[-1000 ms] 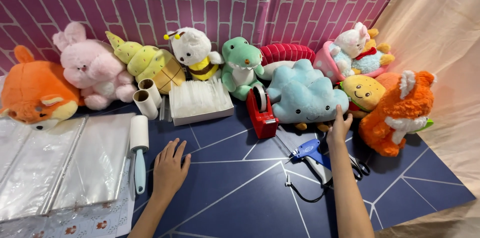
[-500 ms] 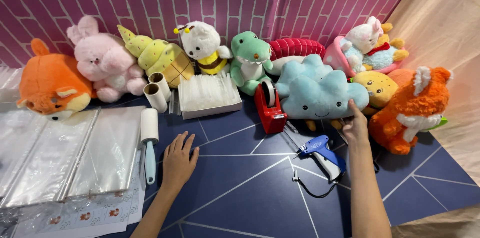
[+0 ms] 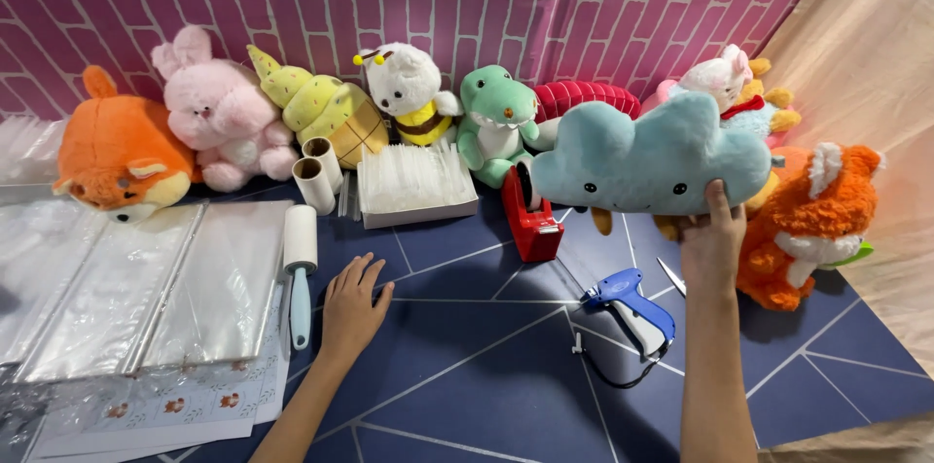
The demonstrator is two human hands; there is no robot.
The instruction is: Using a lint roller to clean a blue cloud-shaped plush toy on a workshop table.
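Observation:
My right hand (image 3: pixel 713 247) grips the lower edge of a light blue cloud-shaped plush toy (image 3: pixel 647 157) and holds it lifted above the dark blue mat (image 3: pixel 467 366). My left hand (image 3: pixel 352 305) lies flat on the mat with its fingers spread, holding nothing, right beside a lint roller (image 3: pixel 299 264) with a pale blue handle. A blue tagging gun (image 3: pixel 634 307) lies on the mat between my two arms. A red tape dispenser (image 3: pixel 530 215) stands just left of the lifted cloud toy.
Plush toys line the pink brick backdrop: orange fox (image 3: pixel 117 157), pink bunny (image 3: pixel 219 113), yellow pineapple (image 3: pixel 321 113), bee bear (image 3: pixel 413 93), green dinosaur (image 3: pixel 496 123), orange fox (image 3: pixel 812 220) at right. Clear plastic bags (image 3: pixel 146 288), a white box (image 3: pixel 413 186) and two tape rolls (image 3: pixel 316 171) lie left.
My right hand has taken hold of the cloud plush and lifted it off the mat. The left hand has stayed flat by the lint roller. The camera has shifted closer.

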